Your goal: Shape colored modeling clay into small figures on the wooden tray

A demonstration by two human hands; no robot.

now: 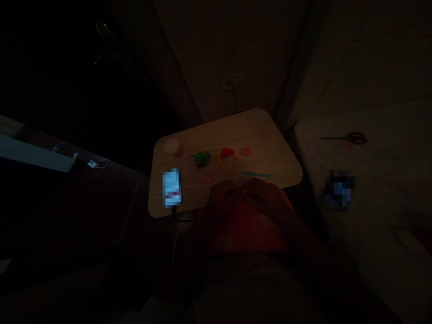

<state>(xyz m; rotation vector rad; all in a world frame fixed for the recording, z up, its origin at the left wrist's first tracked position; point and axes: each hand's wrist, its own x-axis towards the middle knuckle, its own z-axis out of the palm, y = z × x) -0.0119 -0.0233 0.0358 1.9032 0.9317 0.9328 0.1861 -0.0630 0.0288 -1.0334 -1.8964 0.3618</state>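
My left hand point(221, 198) and my right hand point(265, 198) meet at the near edge of the small table, fingers curled in. Between the fingertips shows a sliver of a small orange piece point(244, 192), perhaps modelling clay; most of it is covered. Just beyond my hands lie an orange lump point(207, 179) and a smaller orange bit point(232, 173). A blue-green flat stick point(255, 174) rests past my right hand. Farther back are a red figure point(227, 153) with orange limb-like parts, a pink ring point(245, 151) and a green shaped piece point(202, 158).
The room is very dark. On the wooden table point(270, 130) stand a pale-lidded tub point(173, 147) and a lit phone point(172, 188) with a cable. Scissors point(347, 138) and a blurred bluish item point(337, 191) lie on the pale surface at right. A wall socket point(232, 80) is behind.
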